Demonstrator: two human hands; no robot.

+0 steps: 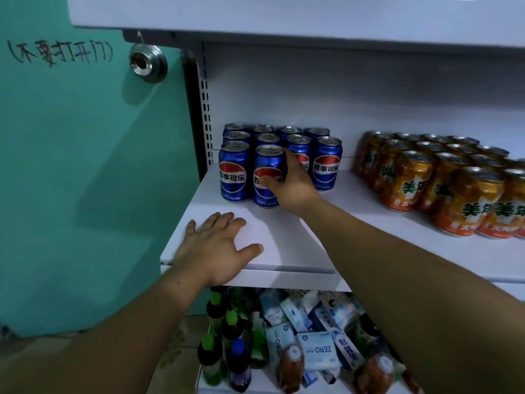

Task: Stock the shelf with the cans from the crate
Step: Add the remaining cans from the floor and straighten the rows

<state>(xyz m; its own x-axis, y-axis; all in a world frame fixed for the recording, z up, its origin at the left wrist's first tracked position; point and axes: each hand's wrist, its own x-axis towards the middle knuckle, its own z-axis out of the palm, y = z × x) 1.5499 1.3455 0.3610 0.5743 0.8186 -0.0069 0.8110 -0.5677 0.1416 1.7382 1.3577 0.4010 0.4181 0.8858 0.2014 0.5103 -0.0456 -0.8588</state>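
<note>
One upright blue can [268,163] gripped by right hand [295,186], left hand [216,248] flat on shelf [298,240].

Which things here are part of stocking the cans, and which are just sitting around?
Part of the job:
- blue can, gripped by the right hand
- other blue cans standing behind and beside it
- shelf, with the left hand flat on it

Just sitting there:
- orange cans
- bottles and white packs on the lower shelf
- door lock

The crate is not in view.
</note>
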